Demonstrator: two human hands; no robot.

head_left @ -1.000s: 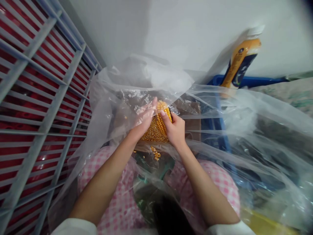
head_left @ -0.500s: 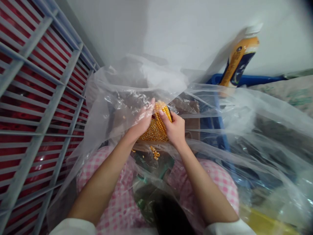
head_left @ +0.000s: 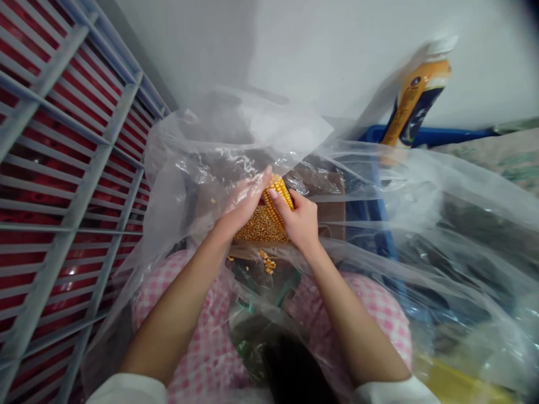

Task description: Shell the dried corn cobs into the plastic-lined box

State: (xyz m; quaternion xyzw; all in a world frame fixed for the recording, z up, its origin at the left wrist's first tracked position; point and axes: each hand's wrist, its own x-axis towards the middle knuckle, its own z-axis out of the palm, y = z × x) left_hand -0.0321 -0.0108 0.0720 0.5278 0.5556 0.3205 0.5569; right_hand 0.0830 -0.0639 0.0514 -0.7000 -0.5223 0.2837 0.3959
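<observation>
A yellow corn cob (head_left: 279,197) is held between both my hands, above a heap of loose kernels (head_left: 261,227) inside a clear plastic bag (head_left: 202,163). My left hand (head_left: 242,205) wraps the cob's left side, partly veiled by the plastic film. My right hand (head_left: 300,221) grips the cob from the right, its thumb pressed on the kernel rows. A few loose kernels (head_left: 266,262) lie on the plastic just below the heap, over my lap in pink checked cloth (head_left: 210,348).
A grey metal rack (head_left: 67,185) with red contents fills the left side. A blue crate (head_left: 379,224) sits to the right under more plastic sheeting (head_left: 442,235). An orange and dark bottle (head_left: 415,101) leans against the white wall behind.
The cob has tilted slightly and both hands have shifted their grip a little on it; the view has barely moved.
</observation>
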